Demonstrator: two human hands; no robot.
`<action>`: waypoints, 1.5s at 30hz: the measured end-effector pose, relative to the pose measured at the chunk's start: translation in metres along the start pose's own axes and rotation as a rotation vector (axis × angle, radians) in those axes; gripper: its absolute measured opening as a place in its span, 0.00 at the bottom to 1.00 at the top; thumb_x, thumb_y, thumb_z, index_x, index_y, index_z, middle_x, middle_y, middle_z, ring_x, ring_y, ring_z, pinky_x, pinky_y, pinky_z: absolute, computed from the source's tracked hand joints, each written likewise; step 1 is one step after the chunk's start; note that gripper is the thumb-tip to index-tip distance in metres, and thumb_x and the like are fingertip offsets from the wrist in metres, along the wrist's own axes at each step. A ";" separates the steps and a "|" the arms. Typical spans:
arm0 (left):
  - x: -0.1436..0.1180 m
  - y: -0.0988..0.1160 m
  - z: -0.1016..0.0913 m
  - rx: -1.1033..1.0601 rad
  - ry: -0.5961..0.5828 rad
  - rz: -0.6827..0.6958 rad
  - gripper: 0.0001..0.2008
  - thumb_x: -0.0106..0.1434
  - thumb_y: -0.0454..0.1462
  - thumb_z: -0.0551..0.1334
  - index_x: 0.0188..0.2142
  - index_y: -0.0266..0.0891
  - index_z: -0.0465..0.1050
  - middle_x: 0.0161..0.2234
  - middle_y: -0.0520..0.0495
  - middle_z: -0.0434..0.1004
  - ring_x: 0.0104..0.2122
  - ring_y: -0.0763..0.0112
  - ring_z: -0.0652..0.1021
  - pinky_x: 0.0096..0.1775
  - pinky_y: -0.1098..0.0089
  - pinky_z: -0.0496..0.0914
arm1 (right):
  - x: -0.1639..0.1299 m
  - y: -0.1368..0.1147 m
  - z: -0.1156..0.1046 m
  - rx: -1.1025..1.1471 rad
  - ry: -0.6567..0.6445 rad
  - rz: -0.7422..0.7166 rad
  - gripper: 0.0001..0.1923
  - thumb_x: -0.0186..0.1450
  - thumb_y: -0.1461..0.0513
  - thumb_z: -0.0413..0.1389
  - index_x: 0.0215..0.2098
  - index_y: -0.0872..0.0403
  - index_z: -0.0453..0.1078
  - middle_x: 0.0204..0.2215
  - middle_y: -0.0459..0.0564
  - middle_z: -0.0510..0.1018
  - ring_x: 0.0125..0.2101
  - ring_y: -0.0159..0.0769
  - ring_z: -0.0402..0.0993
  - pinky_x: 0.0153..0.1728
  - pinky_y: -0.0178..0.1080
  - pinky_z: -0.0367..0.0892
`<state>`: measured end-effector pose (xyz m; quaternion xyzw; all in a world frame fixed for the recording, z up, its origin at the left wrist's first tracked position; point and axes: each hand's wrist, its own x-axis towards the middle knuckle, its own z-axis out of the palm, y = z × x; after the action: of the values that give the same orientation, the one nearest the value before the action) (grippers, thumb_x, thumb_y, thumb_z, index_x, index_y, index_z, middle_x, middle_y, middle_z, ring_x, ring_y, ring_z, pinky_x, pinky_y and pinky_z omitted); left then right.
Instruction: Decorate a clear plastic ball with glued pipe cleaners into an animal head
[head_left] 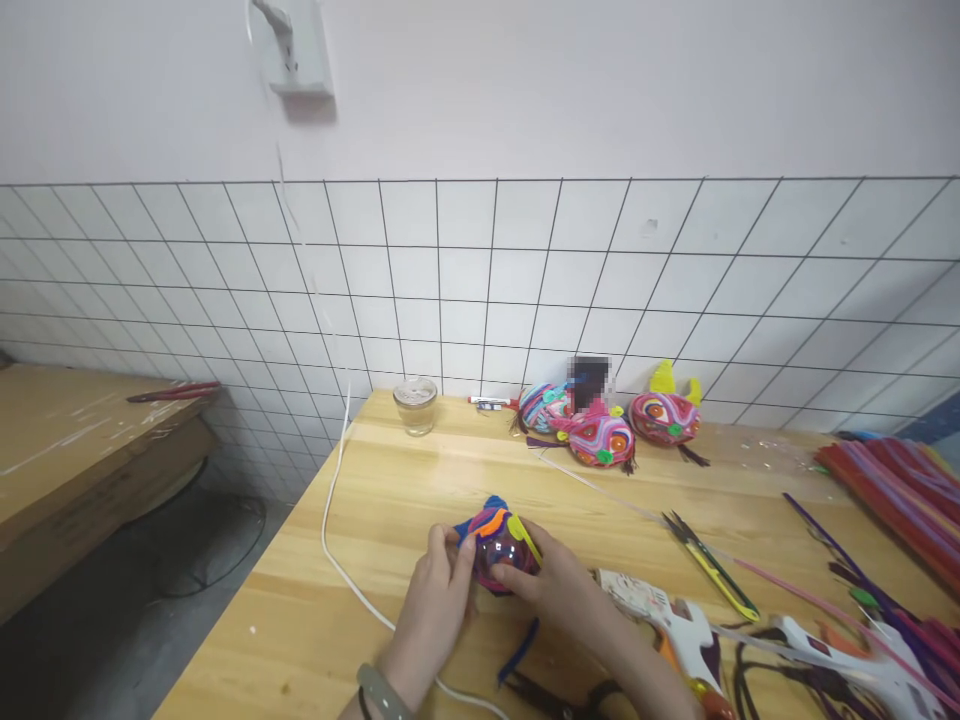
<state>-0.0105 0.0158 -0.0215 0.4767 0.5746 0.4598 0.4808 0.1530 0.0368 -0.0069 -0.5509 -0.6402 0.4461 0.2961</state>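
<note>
Both hands, left hand [435, 600] and right hand [559, 590], pinch a colourful ball [496, 545] (partly wrapped) on the counter [315, 610]; a glue gun [667, 615] lies right of the ball.

Four colourful ornaments [497, 545], two glue guns [675, 625], one jar [415, 404], one scissors [709, 565].

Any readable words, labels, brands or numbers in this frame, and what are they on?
None can be read.
Marker pen by the wall: label too small to read.
Glue gun beside the right hand: markings on its body blurred.
Pixelated patch behind the pipe-cleaner figures: unreadable.
</note>
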 end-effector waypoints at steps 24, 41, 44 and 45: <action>-0.001 0.002 -0.003 -0.817 -0.332 0.014 0.35 0.51 0.43 0.71 0.58 0.50 0.63 0.54 0.41 0.73 0.55 0.51 0.71 0.55 0.53 0.63 | -0.074 -0.010 -0.022 -0.438 0.275 -0.285 0.14 0.69 0.56 0.46 0.49 0.48 0.67 0.37 0.52 0.82 0.37 0.40 0.80 0.33 0.36 0.73; -0.006 0.013 -0.005 -0.448 -0.401 0.140 0.41 0.55 0.48 0.67 0.64 0.46 0.53 0.59 0.40 0.68 0.57 0.55 0.69 0.57 0.59 0.61 | -0.073 -0.030 -0.014 -0.716 0.315 -0.529 0.18 0.74 0.57 0.35 0.33 0.49 0.63 0.20 0.46 0.77 0.20 0.35 0.77 0.20 0.32 0.65; -0.006 0.012 -0.004 -0.423 -0.413 0.139 0.42 0.55 0.48 0.67 0.65 0.46 0.51 0.60 0.39 0.67 0.58 0.53 0.68 0.58 0.57 0.61 | -0.073 -0.032 -0.015 -0.741 0.352 -0.635 0.19 0.74 0.58 0.36 0.34 0.50 0.65 0.23 0.47 0.77 0.21 0.34 0.77 0.21 0.33 0.65; -0.006 0.012 -0.004 -0.414 -0.415 0.137 0.42 0.54 0.48 0.67 0.65 0.46 0.51 0.60 0.39 0.66 0.58 0.53 0.68 0.58 0.57 0.61 | -0.072 -0.032 -0.015 -0.747 0.366 -0.669 0.18 0.74 0.59 0.37 0.34 0.51 0.66 0.23 0.47 0.77 0.21 0.34 0.76 0.21 0.33 0.64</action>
<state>-0.0122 0.0108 -0.0084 0.4899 0.3246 0.4914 0.6427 0.1674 -0.0296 0.0365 -0.4533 -0.8339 -0.0344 0.3130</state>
